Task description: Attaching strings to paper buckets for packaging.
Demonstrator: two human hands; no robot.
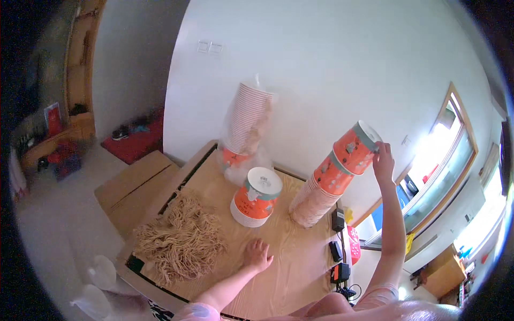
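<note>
My right hand [384,160] is raised at the right, its fingers closed on the upper edge of an upside-down orange paper tub [355,147] with a grey-green band. That tub tops a tall leaning stack, above another orange tub [334,174] and many nested rims [311,203]. My left hand [258,255] rests on the wooden table [267,291], fingers slightly bent and apart, holding nothing. Just beyond it stands a short stack of upturned orange tubs [254,202] with a white base on top. A heap of beige crinkled strands [179,238] lies to its left.
Against the white wall, a tall stack of tubs [248,117] stands in clear plastic wrap. Black power adapters [337,219] and an orange-black device [339,273] with cables line the table's right edge. A cardboard box [136,190] sits beyond the table's left side.
</note>
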